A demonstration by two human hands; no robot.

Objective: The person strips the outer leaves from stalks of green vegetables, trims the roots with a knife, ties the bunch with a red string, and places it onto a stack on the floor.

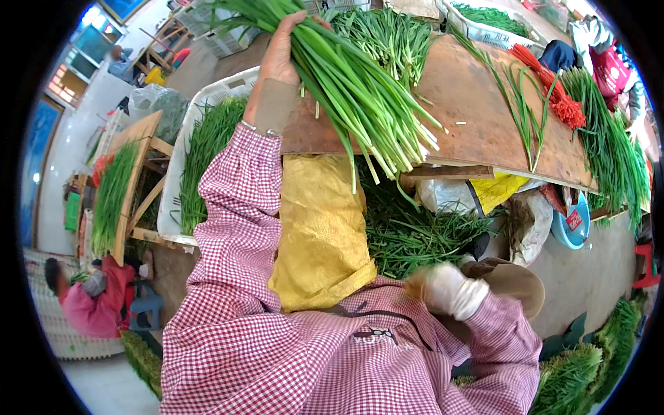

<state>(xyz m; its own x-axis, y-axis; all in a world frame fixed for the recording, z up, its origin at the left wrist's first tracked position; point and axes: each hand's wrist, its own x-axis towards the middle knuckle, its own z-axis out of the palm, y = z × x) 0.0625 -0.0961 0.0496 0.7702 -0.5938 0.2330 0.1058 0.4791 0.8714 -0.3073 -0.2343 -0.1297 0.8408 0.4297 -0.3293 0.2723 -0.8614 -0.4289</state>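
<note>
My left hand (280,57) is closed round a thick bunch of green chives (360,104) and holds it up over the wooden table (463,90). The pale cut ends fan out toward the lower right, past the table's front edge. Low on the right, near my lap, is my right hand (443,287) in a whitish glove. Motion smears its fingers, so their state is unclear. Behind the held bunch, more loose chives (387,38) lie on the table. A yellow sheet (321,235) hangs from the table edge down to my lap.
A white crate (168,200) of chives stands left of the table. Red ties (557,90) and a large chive pile (605,131) lie at the right. Cut greens (432,238) cover the floor below, with a blue basin (573,225) beyond. A person in pink (90,308) sits at left.
</note>
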